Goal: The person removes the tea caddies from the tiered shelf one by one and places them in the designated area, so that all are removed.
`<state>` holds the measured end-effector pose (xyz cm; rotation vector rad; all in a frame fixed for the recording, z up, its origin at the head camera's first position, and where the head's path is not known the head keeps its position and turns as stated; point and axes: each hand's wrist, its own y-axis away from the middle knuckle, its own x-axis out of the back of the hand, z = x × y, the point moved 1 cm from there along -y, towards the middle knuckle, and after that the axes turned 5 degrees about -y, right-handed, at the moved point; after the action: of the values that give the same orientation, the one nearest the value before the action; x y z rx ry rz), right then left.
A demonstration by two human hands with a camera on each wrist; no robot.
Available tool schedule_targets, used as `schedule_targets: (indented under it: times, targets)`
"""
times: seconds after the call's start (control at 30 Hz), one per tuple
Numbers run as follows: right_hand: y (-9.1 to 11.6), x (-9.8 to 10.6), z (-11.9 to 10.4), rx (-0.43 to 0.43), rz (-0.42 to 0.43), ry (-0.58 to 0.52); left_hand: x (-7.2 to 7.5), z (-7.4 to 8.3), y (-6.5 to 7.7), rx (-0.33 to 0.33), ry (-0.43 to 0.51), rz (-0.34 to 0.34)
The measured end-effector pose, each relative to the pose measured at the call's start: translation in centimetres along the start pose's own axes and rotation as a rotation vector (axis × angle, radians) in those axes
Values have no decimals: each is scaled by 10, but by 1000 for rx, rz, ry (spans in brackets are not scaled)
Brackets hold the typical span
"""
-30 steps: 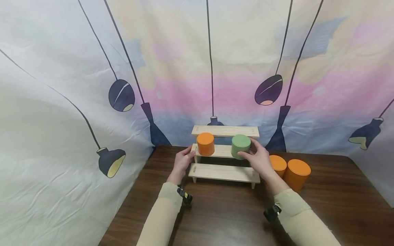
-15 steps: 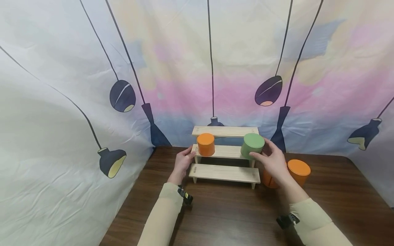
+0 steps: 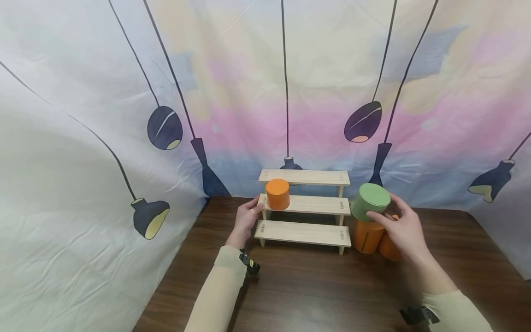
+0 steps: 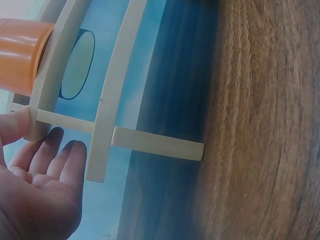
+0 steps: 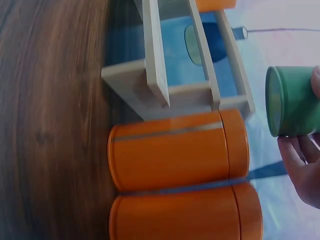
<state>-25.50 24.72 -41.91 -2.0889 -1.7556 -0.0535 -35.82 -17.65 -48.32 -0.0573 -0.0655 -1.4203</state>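
Observation:
My right hand [image 3: 404,230] grips a green round tin [image 3: 370,203] between thumb and fingers. In the head view the tin hangs to the right of the stepped wooden shelf stand [image 3: 309,204], overlapping the tall orange canisters. The right wrist view shows this tin clear above the two orange canisters [image 5: 172,152]. At the stand's left side, my left hand [image 3: 245,217] pinches the end of the middle board, thumb above and fingers below. A short orange tin [image 3: 277,195] sits upright at the left of that middle board.
Two tall orange canisters [image 3: 367,237] stand side by side on the dark wooden table [image 3: 290,286], close to the stand's right end. Behind the stand hangs a cloth [image 3: 315,92] printed with lamps.
My right hand has carried the green tin rightward, from over the middle board to beyond the stand's right end. My left hand stays on the board, and the orange tin has not moved.

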Motion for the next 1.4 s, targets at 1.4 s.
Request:
schedule_targets:
  times: [1.4]
  targets:
    - [34,111,69,-212,225,84,-2,2,-1,11,-8,16]
